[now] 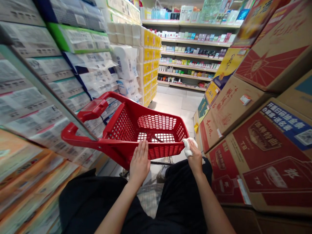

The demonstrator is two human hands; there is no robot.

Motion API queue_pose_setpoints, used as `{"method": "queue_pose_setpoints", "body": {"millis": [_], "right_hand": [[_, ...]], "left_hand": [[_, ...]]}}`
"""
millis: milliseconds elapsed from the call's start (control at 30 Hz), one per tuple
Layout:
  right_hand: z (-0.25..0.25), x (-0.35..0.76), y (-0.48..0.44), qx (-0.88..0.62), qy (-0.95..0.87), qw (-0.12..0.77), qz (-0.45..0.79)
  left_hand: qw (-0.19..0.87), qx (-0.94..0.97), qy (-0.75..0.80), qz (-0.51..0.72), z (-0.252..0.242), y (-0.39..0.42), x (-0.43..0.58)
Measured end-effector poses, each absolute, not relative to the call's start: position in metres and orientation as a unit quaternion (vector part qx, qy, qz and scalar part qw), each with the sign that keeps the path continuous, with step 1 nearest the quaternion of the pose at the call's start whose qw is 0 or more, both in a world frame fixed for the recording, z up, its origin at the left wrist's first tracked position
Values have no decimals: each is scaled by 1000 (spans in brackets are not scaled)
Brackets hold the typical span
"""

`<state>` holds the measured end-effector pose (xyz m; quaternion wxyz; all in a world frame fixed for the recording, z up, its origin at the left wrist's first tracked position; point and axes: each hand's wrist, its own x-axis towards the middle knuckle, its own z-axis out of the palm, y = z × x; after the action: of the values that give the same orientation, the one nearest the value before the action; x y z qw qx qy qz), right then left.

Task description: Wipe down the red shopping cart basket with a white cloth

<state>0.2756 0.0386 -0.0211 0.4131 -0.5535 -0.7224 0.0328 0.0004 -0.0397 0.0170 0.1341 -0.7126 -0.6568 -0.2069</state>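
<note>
1 red plastic shopping cart, glossy, its basket walls perforated in rows, stands on the pale tiled floor beside stacked cartons. Left hand: fingers straight, unclenched, over the near rim. Right hand: fingers gripping 1 white cloth at the basket's corner.

"What does the cart look made of?"
"Plastic, smooth, with a glossy shine on its handle."
"And the rag?"
"Soft, matt cloth. The trousers are matt fabric too."
"The pole?"
"Smooth metal, it seems."
"And the goods?"
"Matt cardboard cartons; the white pack wears shiny plastic film."
"The floor?"
"Smooth tile, slightly glossy."
</note>
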Motion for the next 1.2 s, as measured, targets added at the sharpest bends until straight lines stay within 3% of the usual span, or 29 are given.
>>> {"method": "queue_pose_setpoints", "body": {"millis": [133, 367, 567, 800, 967, 1200], "right_hand": [[-8, 226, 23, -603, -714, 355, 2], [13, 111, -8, -500, -797, 337, 31], [0, 175, 9, -508, -795, 331, -20], [-13, 266, 37, -594, -708, 382, -14], [4, 204, 22, -605, -725, 328, 4], [23, 109, -6, -496, -809, 314, 42]], "left_hand": [[129, -714, -656, -206, 17, -40, 0], [152, -698, -666, -214, 15, -40, 5], [142, -714, -654, -205, 17, -42, -1], [134, -709, -656, -219, 16, -40, 1], [135, -703, -662, -222, 16, -40, 5], [167, -697, -666, -208, 12, -40, 2]]}}
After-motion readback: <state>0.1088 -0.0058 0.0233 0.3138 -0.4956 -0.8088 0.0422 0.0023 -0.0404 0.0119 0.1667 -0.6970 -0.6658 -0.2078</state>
